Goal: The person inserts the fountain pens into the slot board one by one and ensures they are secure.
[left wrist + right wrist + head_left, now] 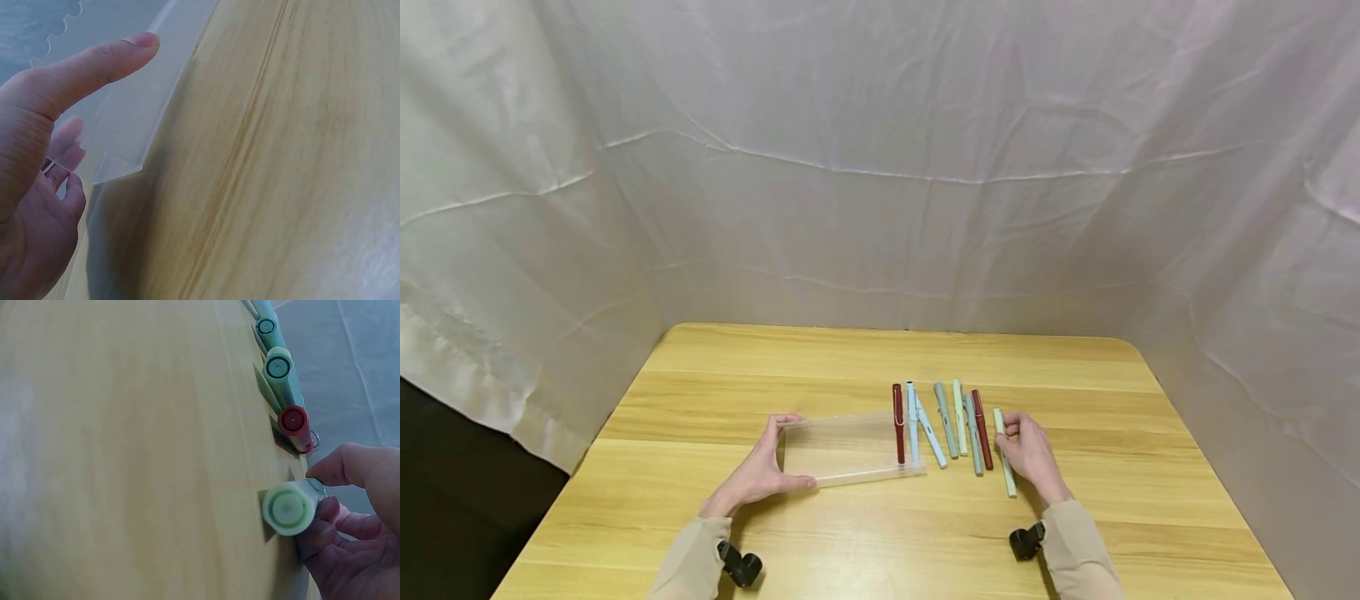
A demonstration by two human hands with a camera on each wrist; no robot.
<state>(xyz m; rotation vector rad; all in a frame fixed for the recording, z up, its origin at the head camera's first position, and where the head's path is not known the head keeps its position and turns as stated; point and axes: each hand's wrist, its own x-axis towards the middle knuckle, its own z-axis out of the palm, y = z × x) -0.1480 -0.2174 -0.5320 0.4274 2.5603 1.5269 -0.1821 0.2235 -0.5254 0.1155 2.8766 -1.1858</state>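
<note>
On the left, my left hand (763,468) grips the end of a clear plastic pen rack (857,479), thumb on the near side and fingers round the far one. The left wrist view shows the rack's scalloped edge (57,37) beside the thumb (106,65). A dark red pen (898,429) and a light blue pen (913,429) lie across the rack's right end. My right hand (1030,450) pinches a pale green pen (1009,479) between thumb and fingers; its round end (289,509) faces the right wrist camera, close over the table.
Between the rack and the right hand lie several pens: a slanted light blue pen (932,435), grey-green pens (946,421), another pale green pen (959,421) and a dark red pen (982,433). The wooden table (880,550) is bordered by a grey-white curtain (880,233).
</note>
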